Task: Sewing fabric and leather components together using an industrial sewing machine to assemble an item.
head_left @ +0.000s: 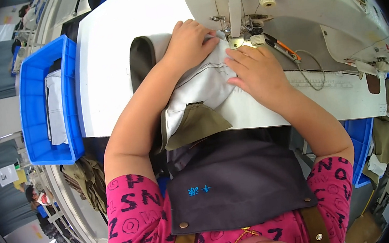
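Note:
At the sewing machine's presser foot (236, 41) lies a white and olive fabric piece (200, 87) with stitched seams, its olive part (195, 126) hanging toward the table's front edge. My left hand (186, 45) grips the fabric just left of the foot, fingers curled. My right hand (258, 73) lies on the fabric below and right of the foot, fingers spread. Orange-handled scissors (287, 51) and a grey cord loop (315, 69) lie right of my right hand, beside a printed ruler strip (329, 82).
A blue plastic bin (72, 97) with white fabric pieces stands at the table's left. The machine body (331, 14) spans the back right. Another blue bin (357, 141) and olive fabric (381, 143) are below at right. Workstations and other people appear at the far left.

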Demonstrator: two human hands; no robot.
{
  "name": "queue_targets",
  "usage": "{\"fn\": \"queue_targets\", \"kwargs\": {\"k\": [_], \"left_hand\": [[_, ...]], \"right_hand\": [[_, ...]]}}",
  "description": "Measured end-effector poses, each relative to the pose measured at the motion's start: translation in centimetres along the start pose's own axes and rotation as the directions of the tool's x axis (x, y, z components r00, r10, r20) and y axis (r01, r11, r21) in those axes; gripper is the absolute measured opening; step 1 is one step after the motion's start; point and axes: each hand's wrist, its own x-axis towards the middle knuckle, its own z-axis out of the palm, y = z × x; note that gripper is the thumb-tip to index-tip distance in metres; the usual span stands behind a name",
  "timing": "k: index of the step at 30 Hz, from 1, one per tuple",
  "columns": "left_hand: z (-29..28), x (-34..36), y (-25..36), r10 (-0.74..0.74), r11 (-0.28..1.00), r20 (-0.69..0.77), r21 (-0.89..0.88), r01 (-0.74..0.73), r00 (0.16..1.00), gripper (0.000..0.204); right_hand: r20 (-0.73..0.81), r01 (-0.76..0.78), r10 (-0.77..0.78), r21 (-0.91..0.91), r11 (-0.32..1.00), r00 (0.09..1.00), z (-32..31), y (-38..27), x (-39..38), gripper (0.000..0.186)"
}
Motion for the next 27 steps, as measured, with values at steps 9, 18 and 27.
{"fn": "queue_targets", "kwargs": {"k": [9,18,27], "left_hand": [[1.5,2.3,-1.1,-0.061,0.922,0.065,-0.379,0.081,0.996,0.03],[3.3,2.5,-2.7,0.04,0.905,-0.068,-0.42,-0.065,0.997,0.031],[1.9,2.9,-1.4,-0.036,0.853,0.061,-0.518,0.063,0.997,0.031]], "right_hand": [[0.016,-0.092,0.093,-0.057,0.994,0.996,0.1,0.6,-0.3,0.045],[0.066,-0.16,0.158,0.016,0.987,0.985,0.1,0.6,-0.1,0.048],[0.003,-0.156,0.156,0.033,0.987,0.988,0.1,0.9,-0.4,0.047]]}}
